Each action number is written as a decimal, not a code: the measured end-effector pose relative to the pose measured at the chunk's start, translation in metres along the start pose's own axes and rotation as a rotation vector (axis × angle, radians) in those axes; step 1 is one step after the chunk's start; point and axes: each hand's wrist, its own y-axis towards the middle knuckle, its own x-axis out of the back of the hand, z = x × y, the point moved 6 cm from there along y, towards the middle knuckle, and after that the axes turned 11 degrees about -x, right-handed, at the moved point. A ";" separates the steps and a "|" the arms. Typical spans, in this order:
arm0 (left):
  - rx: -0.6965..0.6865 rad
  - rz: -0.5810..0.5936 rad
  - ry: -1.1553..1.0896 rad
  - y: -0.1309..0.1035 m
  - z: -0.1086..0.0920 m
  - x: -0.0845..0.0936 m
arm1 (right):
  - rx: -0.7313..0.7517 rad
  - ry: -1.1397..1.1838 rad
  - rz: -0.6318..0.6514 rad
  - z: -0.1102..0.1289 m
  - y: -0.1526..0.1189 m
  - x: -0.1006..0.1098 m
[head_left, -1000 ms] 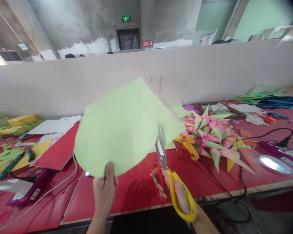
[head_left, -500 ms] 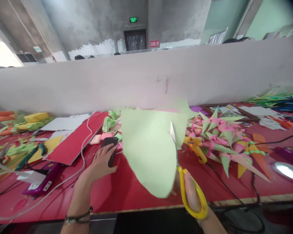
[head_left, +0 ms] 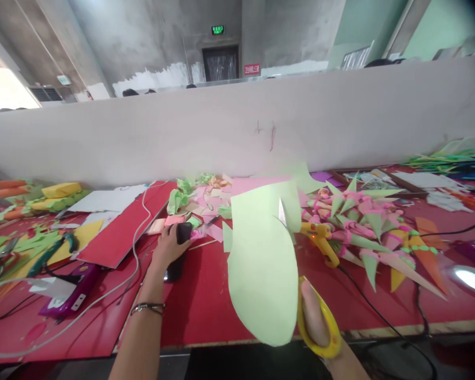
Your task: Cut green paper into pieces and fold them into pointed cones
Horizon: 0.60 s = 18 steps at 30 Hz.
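My left fingers point(head_left: 171, 237) gripped a phone point(head_left: 174, 270); my right fingers point(head_left: 313, 306) held scissors point(head_left: 334, 332), apparently supporting the paper point(head_left: 263, 264) beside them.

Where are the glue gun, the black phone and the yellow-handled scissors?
Glue gun point(head_left: 322, 240): head view, on its yellow body.
Black phone point(head_left: 175, 270): head view, on its exposed lower part.
Yellow-handled scissors point(head_left: 333, 330): head view, on the outer side of the yellow handle loop.

The green sheet point(head_left: 263, 269) looks like smooth, matt paper; the scissors point(head_left: 334, 335) show shiny metal and yellow plastic. From the sheet, the phone point(head_left: 174, 270) at nine o'clock is glossy, the glue gun point(head_left: 320, 243) at two plastic. The red table point(head_left: 203, 301) looks smooth.
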 end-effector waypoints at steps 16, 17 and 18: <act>-0.035 -0.112 -0.020 -0.004 -0.023 0.021 | -0.040 -0.017 0.005 0.011 -0.007 -0.011; -0.061 -0.151 -0.036 -0.008 -0.029 0.024 | -0.038 -0.017 0.010 0.014 -0.007 -0.013; -0.087 -0.191 -0.071 -0.015 -0.035 0.029 | -0.031 -0.018 0.018 0.017 -0.008 -0.015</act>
